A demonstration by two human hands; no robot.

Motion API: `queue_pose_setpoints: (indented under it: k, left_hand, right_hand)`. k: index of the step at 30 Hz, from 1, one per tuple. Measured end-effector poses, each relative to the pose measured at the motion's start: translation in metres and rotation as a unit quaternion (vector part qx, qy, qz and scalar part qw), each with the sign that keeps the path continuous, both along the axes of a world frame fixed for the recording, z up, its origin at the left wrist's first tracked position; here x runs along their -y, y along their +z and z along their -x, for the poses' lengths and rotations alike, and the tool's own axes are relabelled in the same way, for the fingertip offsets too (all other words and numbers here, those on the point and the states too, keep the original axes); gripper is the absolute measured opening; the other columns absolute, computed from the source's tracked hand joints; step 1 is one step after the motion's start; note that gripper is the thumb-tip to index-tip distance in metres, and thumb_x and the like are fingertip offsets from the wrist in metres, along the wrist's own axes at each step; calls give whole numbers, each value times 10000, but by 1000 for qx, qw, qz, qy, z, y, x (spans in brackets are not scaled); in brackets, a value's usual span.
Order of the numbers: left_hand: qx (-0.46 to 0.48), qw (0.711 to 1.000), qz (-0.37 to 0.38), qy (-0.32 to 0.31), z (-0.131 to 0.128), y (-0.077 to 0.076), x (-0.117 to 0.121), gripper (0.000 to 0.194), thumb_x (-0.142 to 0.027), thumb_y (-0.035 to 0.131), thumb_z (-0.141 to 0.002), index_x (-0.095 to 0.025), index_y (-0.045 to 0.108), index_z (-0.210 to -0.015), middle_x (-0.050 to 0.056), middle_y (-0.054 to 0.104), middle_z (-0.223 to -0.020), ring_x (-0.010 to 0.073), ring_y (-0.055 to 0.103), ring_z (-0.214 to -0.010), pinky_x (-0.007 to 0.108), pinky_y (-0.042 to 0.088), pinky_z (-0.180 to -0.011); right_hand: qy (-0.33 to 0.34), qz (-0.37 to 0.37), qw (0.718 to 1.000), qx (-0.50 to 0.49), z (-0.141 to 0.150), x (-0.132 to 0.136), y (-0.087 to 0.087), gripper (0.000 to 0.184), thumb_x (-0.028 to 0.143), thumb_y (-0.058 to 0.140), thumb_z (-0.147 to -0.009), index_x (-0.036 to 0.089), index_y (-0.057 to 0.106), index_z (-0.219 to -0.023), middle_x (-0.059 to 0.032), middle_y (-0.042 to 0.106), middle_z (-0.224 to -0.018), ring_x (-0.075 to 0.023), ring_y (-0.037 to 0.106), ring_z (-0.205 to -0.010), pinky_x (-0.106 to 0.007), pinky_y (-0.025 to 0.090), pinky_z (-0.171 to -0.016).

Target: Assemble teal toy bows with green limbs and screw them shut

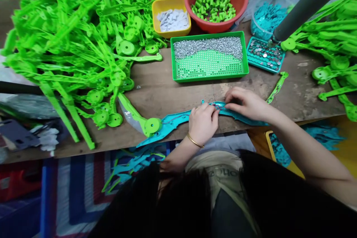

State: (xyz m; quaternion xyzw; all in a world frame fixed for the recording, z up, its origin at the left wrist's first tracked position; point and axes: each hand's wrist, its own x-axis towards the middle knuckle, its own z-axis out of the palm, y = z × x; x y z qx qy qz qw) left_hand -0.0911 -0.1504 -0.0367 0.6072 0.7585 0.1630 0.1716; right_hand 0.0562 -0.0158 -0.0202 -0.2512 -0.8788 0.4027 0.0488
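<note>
A long, curved blue plastic shell (pixel 178 118) lies along the front of the wooden bench, open side up, with thin dark wires inside. My left hand (pixel 203 122) is closed over its middle, fingers curled onto the edge. Just to the right, my right hand (pixel 244 100) bends over the same shell with thumb and fingers drawn together at the wires; whatever is between the fingertips is too small to make out. At the shell's left end sits a green round-ended piece (pixel 152 126) with a greyish translucent blade (pixel 129 116).
A large heap of green plastic parts (pixel 69 41) covers the left side; more green parts (pixel 334 59) lie right. Behind my hands stand a green tray of screws (pixel 209 78), yellow tub (pixel 171 34), red bowl (pixel 192 18) and teal tray (pixel 266 66). A dark post (pixel 304 11) slants in.
</note>
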Motion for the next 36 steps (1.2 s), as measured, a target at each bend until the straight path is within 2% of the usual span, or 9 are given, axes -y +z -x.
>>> queue_pose_setpoints:
  k: [5,9,11,14,17,21,24,30,36]
  left_hand:
    - [-21,999,30,10,0,5,-4,155,-300,513,-935,-214,639,-907,17,674,-836,185,621,-780,316,369,-664]
    - [-53,998,3,-35,2,0,-3,215,-280,449,-970,-261,649,-1045,20,677,-905,182,615,-846,319,368,-711]
    - [-75,996,-10,-54,4,-4,-2,246,-267,437,-973,-277,671,-1051,26,671,-901,183,607,-842,324,365,-716]
    - [-94,992,-33,-78,6,-9,1,253,-258,452,-964,-277,696,-1027,28,661,-858,186,594,-791,328,360,-691]
    - [-108,988,-57,-90,8,-11,3,255,-265,452,-963,-268,698,-1030,34,649,-831,189,580,-764,332,352,-675]
    - [-116,986,-65,-99,8,-12,3,266,-259,437,-966,-258,690,-1048,46,642,-838,191,574,-772,333,346,-676]
    - [-120,984,-85,-98,8,-14,3,258,-253,446,-962,-253,692,-1037,41,650,-842,192,576,-770,335,343,-678]
    - [-117,983,-108,-94,8,-17,3,236,-248,469,-952,-253,696,-1017,32,651,-830,190,577,-769,328,346,-685]
    - [-104,987,-86,-89,8,-17,3,256,-251,448,-958,-255,694,-1029,44,635,-830,197,575,-783,338,353,-696]
  right_hand:
    - [34,-163,984,65,-5,21,1,152,301,546,-899,186,644,-891,-86,651,-1069,-254,567,-1019,-404,395,-874]
    - [52,-296,952,59,-3,31,1,233,280,465,-942,178,674,-917,-83,672,-1073,-238,548,-965,-412,355,-928]
    - [58,-329,941,57,-3,34,-1,255,262,438,-952,190,682,-960,-76,676,-1106,-232,539,-963,-417,331,-962]
    - [53,-311,946,74,-4,36,-4,285,262,414,-958,196,669,-1068,-87,672,-1149,-240,539,-973,-429,331,-962]
    - [36,-230,970,68,-8,32,-4,306,305,424,-955,201,642,-1143,-99,659,-1185,-259,554,-1025,-438,362,-942]
    - [-71,-124,989,32,-20,23,4,276,299,440,-947,198,627,-1123,-92,686,-1091,-241,595,-1044,-395,415,-905]
    - [-105,-116,985,73,-29,20,5,259,312,460,-938,193,651,-1066,-94,696,-1037,-256,609,-1018,-413,410,-895]
    - [-62,-145,983,88,-27,24,-4,234,319,482,-938,214,673,-1025,-63,696,-1014,-244,600,-993,-393,375,-858]
    - [-23,-157,981,108,-15,22,1,178,325,515,-910,191,632,-918,-82,682,-997,-253,579,-966,-389,356,-872]
